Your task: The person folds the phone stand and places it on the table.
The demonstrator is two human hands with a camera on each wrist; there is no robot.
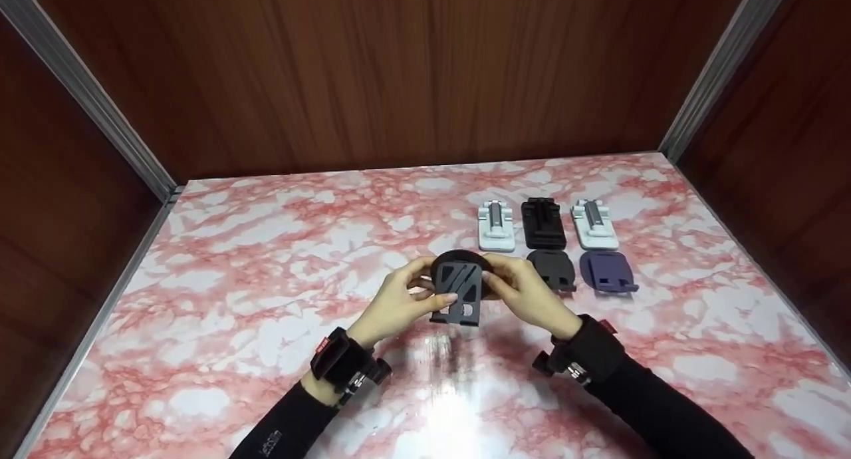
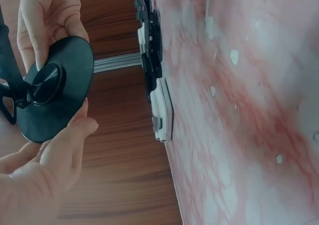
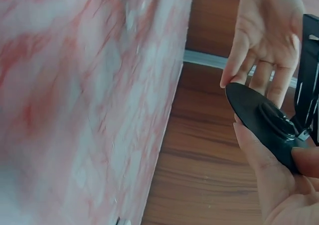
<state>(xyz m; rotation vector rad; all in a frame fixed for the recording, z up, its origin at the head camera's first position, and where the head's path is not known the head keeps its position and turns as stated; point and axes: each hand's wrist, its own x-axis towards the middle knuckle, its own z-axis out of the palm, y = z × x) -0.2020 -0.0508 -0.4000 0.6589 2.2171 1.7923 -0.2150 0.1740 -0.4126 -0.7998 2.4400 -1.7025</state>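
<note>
Both hands hold a black phone stand [image 1: 459, 283] with a round base and a slotted plate, raised above the table. My left hand [image 1: 402, 299] grips its left side, the thumb lying across the lower plate. On the other side, my right hand [image 1: 525, 289] pinches the base near its rim. In the left wrist view the disc-shaped base [image 2: 75, 68] is seen from close by, with a hinged arm rising from its round hub. The right wrist view shows the same base edge-on, the right hand [image 3: 274, 185] below it and the left hand [image 3: 271, 31] above.
Behind the hands lie a white folded stand [image 1: 496, 226], a black one [image 1: 544, 223] and another white one [image 1: 594, 225]. In front of these are a dark grey stand [image 1: 552, 269] and a purple one [image 1: 608, 271]. Wood-grain panels [image 1: 425, 73] enclose the marbled table [image 1: 266, 246].
</note>
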